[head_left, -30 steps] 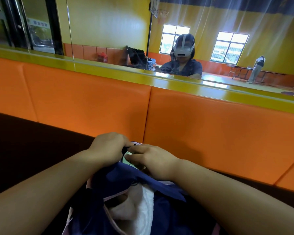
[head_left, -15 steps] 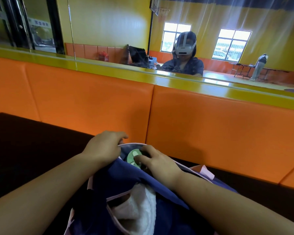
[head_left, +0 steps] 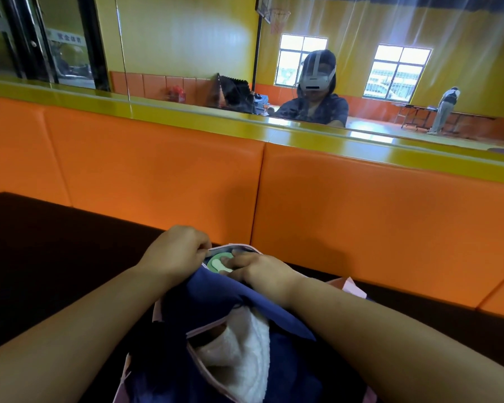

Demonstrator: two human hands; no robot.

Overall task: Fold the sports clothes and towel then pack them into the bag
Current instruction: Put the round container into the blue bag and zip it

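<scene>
Orange padded wall (head_left: 157,170) behind bag (head_left: 216,295); towel (head_left: 239,359) inside.

**Support Surface**

The dark surface (head_left: 56,257) runs up to the orange padded wall (head_left: 157,175) and meets its lower edge. One item lies directly on it: a navy bag (head_left: 216,295) with pink trim. The bag's far end is just in front of the wall.

We see a bright, daylit hall; light pours from two windows (head_left: 303,64) seen in the mirror (head_left: 186,39), which is crossed by pale diagonal streaks of glare; the yellow ledge (head_left: 303,132) gleams; the dark table (head_left: 56,242) sinks into shadow; straight lines bow toward the wide-angle edges; the near white towel (head_left: 245,359) looks soft.
</scene>
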